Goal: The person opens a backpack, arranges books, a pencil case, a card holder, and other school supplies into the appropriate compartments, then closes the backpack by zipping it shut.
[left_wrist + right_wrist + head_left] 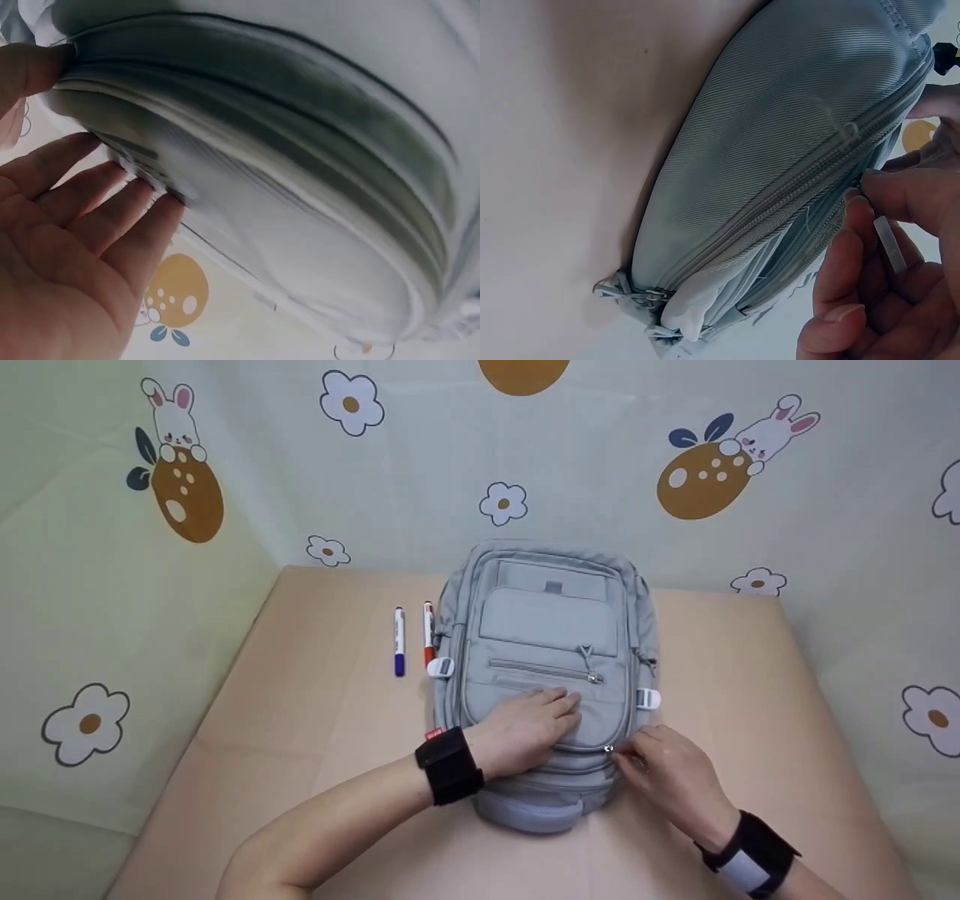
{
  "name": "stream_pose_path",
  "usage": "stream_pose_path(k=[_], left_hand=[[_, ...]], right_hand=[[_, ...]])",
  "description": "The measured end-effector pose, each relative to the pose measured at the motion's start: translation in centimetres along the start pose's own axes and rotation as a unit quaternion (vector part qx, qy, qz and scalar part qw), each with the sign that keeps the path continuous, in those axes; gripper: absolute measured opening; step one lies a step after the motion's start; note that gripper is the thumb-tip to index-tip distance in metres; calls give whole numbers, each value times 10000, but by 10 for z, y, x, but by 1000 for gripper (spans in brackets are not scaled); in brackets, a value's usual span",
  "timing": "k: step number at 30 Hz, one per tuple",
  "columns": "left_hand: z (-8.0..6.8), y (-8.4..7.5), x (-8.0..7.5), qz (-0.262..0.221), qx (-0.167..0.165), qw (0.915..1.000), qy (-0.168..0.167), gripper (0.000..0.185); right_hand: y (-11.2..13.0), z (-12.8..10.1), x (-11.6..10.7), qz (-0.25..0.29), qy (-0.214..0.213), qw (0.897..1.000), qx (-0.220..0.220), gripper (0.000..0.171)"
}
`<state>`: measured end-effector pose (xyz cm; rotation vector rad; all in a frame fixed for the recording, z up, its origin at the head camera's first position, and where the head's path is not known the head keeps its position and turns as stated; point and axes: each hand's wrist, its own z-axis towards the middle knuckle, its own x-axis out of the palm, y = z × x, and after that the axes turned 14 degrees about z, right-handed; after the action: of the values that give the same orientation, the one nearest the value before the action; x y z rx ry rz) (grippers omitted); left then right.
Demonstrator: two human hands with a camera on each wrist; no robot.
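A light grey backpack (547, 622) lies front side up on the table, its top handle (532, 814) toward me. My left hand (529, 731) rests on the front panel below the short zippered pocket (540, 669), fingers extended; in the left wrist view its fingertips (172, 202) touch the fabric. At the bag's lower right, my right hand (675, 769) pinches a zipper pull (889, 244) between thumb and fingers. The zipper slider (608, 748) sits at the corner of the curved front zipper. In the right wrist view, the bag's side zipper (780, 199) runs beside that hand.
Left of the backpack lie a blue-capped marker (399, 641) and a red-capped marker (428, 630), the red one close against the bag. White strap buckles (648, 700) stick out at the bag's sides. A patterned cloth (420, 457) hangs behind the table (322, 697).
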<state>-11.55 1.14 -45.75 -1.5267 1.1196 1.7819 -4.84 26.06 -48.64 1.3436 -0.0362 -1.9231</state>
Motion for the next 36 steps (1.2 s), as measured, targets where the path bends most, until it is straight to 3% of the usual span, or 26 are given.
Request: stream_pose_path(k=[5,12,17,23,36], left_hand=[[-20,10,3,221,133,9984,-501,40],[-51,30,11,423,167,9967,-673,40],[-65,39,18,705,177,9942,-789,35],[-70,42,24,939,246,9914,-874,35],[-70,42,29,430,108,9928,-1115,28]], right_hand=[[-2,-1,0,-7,12,10000,62,26],[-2,-2,0,-121,99,9995,290,22],[0,-2,0,-186,163,9990,385,22],[3,-1,1,-89,191,9989,415,25],[23,3,8,120,400,9988,238,24]])
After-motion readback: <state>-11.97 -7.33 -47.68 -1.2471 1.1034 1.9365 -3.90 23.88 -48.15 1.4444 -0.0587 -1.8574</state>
